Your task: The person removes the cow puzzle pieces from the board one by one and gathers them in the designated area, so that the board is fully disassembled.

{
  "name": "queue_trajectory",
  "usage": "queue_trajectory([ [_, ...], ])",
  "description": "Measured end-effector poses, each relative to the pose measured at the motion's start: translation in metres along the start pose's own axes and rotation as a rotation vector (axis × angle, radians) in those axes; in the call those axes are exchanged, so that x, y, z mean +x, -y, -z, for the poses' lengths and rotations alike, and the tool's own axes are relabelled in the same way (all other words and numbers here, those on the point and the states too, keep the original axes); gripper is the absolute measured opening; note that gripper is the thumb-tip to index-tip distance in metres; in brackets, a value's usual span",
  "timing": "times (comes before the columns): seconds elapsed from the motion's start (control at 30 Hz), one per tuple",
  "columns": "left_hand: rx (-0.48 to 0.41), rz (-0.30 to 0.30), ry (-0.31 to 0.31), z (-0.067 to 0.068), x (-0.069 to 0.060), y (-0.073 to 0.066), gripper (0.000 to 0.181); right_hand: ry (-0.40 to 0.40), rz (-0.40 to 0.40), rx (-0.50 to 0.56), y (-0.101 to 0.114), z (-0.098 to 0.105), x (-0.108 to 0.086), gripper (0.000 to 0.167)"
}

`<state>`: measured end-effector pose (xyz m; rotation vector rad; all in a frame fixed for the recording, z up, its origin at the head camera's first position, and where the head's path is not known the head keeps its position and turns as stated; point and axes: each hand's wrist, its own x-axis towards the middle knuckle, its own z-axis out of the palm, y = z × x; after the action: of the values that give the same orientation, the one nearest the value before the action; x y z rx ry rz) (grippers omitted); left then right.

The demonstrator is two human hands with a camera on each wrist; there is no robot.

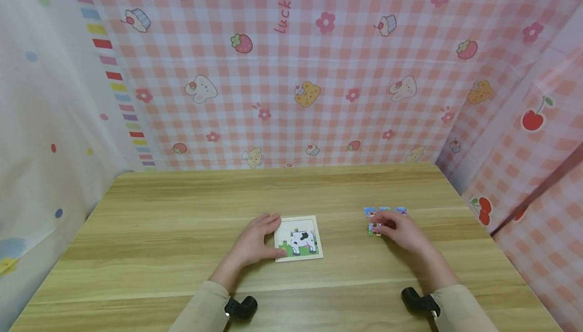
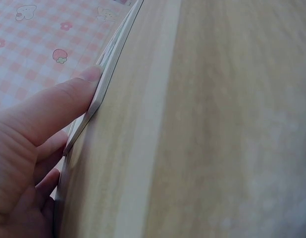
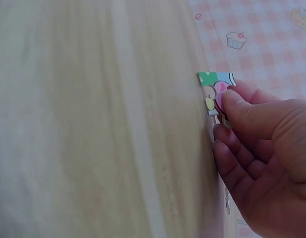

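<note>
A square wooden jigsaw puzzle board [image 1: 284,231] lies on the table with a black-and-white cow on green grass showing in it; its upper left part is pale. My left hand [image 1: 256,241] grips the board's left side, thumb at the near corner and fingers at the far one. In the left wrist view the thumb [image 2: 64,104] presses on the board's edge. To the right, my right hand [image 1: 403,231] pinches a small puzzle piece [image 3: 210,79] between thumb and index finger. That piece carries green, light blue and pink print. Whether it touches the table I cannot tell.
Just beyond my right hand, puzzle pieces [image 1: 369,212] with blue print lie in a row, partly covered by the fingers. Both hands work on a wood-grain table [image 1: 182,210]. A pink checked cloth [image 1: 282,69] hangs behind its far edge.
</note>
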<state>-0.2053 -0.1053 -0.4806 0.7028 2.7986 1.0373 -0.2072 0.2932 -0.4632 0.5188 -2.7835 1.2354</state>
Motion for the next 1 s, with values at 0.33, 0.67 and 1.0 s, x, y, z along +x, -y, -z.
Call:
queue_trajectory([
  [0.33, 0.004, 0.002, 0.003, 0.0011, -0.0004, -0.0010, 0.091, -0.021, 0.020, -0.085, -0.0065, 0.0022, 0.0021, 0.012],
  [0.67, 0.012, -0.010, 0.005, 0.0010, 0.0001, 0.0010, 0.090, -0.069, 0.061, -0.143, -0.0090, -0.0018, 0.0047, 0.013],
  [1.0, 0.006, 0.007, 0.006, -0.0005, 0.0006, 0.0020, 0.090, -0.067, 0.039, -0.159, -0.0085, -0.0026, 0.0033, 0.014],
])
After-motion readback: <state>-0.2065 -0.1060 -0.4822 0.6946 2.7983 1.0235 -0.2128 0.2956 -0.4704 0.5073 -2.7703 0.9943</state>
